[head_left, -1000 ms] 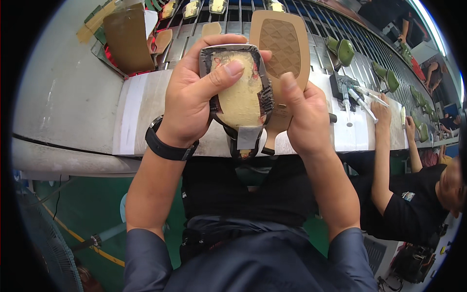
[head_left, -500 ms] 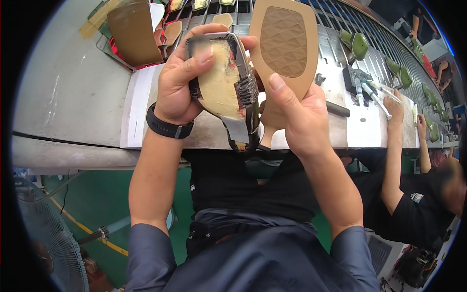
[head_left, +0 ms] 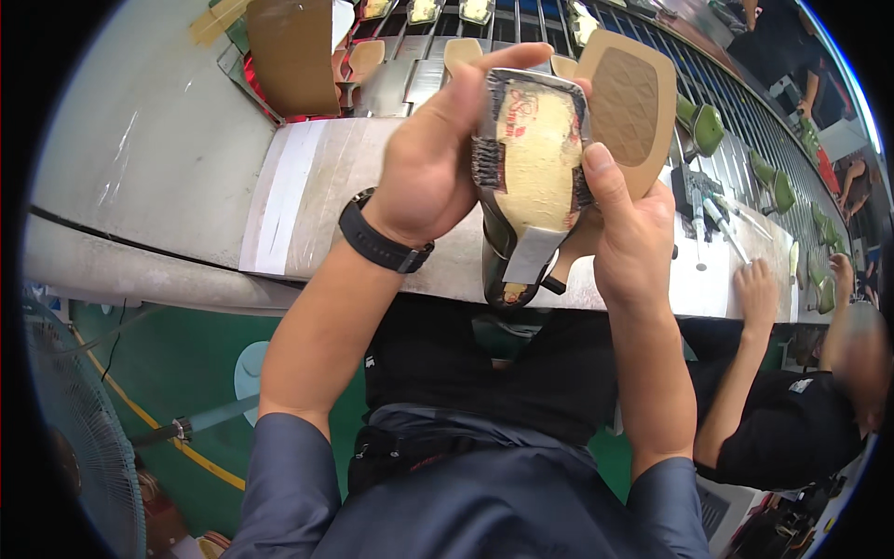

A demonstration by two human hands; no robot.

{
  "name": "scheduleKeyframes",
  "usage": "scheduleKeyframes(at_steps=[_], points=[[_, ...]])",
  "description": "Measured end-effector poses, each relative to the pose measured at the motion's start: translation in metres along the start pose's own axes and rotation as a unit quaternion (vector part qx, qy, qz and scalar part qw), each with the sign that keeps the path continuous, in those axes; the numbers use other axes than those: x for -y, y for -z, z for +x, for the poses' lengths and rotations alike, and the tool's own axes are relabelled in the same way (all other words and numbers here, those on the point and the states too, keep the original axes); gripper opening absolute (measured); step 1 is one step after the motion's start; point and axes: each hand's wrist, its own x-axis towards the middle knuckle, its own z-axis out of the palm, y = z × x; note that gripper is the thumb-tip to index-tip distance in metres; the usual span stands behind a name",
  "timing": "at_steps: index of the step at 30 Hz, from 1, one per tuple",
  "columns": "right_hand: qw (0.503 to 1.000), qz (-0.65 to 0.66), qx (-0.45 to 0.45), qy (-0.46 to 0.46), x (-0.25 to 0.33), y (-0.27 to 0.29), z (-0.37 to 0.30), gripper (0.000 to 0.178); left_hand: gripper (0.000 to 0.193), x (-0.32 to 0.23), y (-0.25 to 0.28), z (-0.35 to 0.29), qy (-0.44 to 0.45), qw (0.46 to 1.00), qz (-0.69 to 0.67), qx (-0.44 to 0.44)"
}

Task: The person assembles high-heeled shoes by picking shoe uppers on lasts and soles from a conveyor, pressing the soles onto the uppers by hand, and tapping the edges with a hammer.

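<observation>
A lasted high-heeled shoe is held bottom up, its pale underside bare and a dark roughened margin around it. My left hand is wrapped around it from the left, fingers behind it, index finger stretched past the toe; its thumb is blurred. In my right hand is a tan outsole with a brown quilted-pattern forepart, partly hidden behind the shoe. The right thumb lies along the shoe's right edge. A white strip covers the shoe's narrow waist.
A conveyor of metal rods carries green shoes and pale soles. A brown board stands at the back left. Brushes lie on white paper at right, beside a co-worker's hand. A fan stands lower left.
The shoe has moved right and tilted, now overlapping the outsole. My left thumb has come off its underside. The outsole has shifted right, and my right thumb now meets the shoe's edge.
</observation>
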Motion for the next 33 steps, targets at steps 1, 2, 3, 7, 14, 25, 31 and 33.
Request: scheduleKeyframes(at_steps=[1,2,3,7,14,25,31,33], points=[[1.000,-0.004,-0.012,0.015,0.000,-0.003,-0.001,0.037,0.061,0.000,-0.003,-0.002,-0.008,0.997,0.077,-0.012],[0.999,-0.008,-0.025,0.030,0.000,-0.005,-0.002,0.037,0.061,-0.002,-0.003,-0.001,-0.009,0.997,0.076,-0.012],[0.999,-0.010,-0.024,0.031,0.000,-0.003,-0.003,0.037,0.055,-0.007,-0.003,0.001,0.008,0.997,0.076,-0.014],[0.997,-0.059,-0.058,0.007,0.004,0.018,-0.021,0.039,0.039,-0.023,0.004,-0.001,0.044,0.998,0.030,-0.028],[0.995,0.036,0.029,-0.093,0.028,0.010,-0.093,0.029,0.040,-0.026,-0.020,-0.020,-0.004,0.995,0.085,-0.047],[0.986,0.035,0.082,-0.141,0.027,-0.017,-0.084,0.039,0.083,-0.023,-0.032,-0.036,-0.004,0.995,0.096,0.027],[0.988,0.016,0.079,-0.129,0.024,-0.017,-0.091,0.039,0.079,-0.026,-0.044,-0.047,0.018,0.995,0.098,-0.010],[0.990,0.020,0.075,-0.120,0.024,-0.019,-0.091,0.038,0.077,-0.025,-0.044,-0.047,0.016,0.994,0.104,-0.006]])
